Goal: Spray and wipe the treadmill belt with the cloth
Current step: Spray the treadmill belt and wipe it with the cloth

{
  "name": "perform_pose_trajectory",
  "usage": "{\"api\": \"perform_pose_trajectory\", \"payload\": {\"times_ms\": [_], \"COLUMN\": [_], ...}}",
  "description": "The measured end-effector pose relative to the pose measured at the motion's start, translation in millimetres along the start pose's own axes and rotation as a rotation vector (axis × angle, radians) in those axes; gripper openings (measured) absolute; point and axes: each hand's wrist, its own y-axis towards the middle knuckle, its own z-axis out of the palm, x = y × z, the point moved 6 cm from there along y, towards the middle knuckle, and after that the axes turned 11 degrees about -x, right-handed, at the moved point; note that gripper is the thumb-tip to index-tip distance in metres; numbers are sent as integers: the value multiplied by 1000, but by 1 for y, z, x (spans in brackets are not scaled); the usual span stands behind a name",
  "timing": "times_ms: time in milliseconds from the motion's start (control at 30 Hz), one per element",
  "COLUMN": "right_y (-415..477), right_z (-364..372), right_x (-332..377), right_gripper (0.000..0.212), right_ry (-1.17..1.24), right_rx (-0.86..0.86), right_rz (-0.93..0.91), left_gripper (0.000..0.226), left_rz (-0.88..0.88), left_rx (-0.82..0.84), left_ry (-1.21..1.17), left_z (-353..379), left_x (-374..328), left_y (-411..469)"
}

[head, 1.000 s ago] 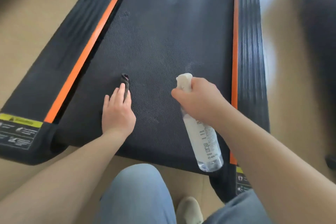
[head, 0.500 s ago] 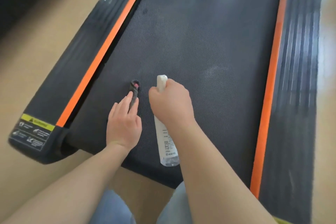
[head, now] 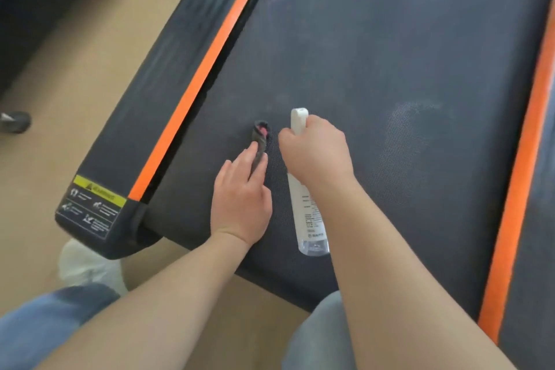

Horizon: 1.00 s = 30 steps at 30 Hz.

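Observation:
The black treadmill belt (head: 375, 48) fills most of the view, with a pale damp patch at its right. My right hand (head: 315, 153) grips a clear spray bottle (head: 309, 219) by its white nozzle, bottle base toward me, just above the belt. My left hand (head: 240, 198) lies flat on the belt beside it, fingers pressing down a dark rolled cloth (head: 260, 138) with a pink spot at its far end. The two hands are almost touching.
Orange stripes run along both black side rails (head: 168, 75). A yellow warning label (head: 96, 204) marks the near left corner. Tan floor lies to the left, with a white shoe (head: 87, 267) and my jeans-clad knees below. A dark object stands at far left.
My right hand with the bottle has moved left across the belt until it is next to my left hand. The view has shifted left. My left hand has stayed on the cloth.

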Motion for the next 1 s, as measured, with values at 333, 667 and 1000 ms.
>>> {"api": "perform_pose_trajectory", "payload": {"times_ms": [333, 667, 1000], "right_y": [-37, -73, -92], "right_z": [-33, -11, 37], "right_x": [14, 64, 115], "right_gripper": [27, 26, 32], "right_ry": [-78, -76, -29], "right_rx": [-170, -243, -311], "right_rz": [-8, 138, 389], "left_gripper": [60, 62, 66], "left_rz": [1214, 1411, 846], "left_rx": [278, 435, 409], "left_ry": [-21, -312, 223], "left_z": [28, 13, 11], "left_x": [29, 73, 115], "left_y": [56, 54, 174]}}
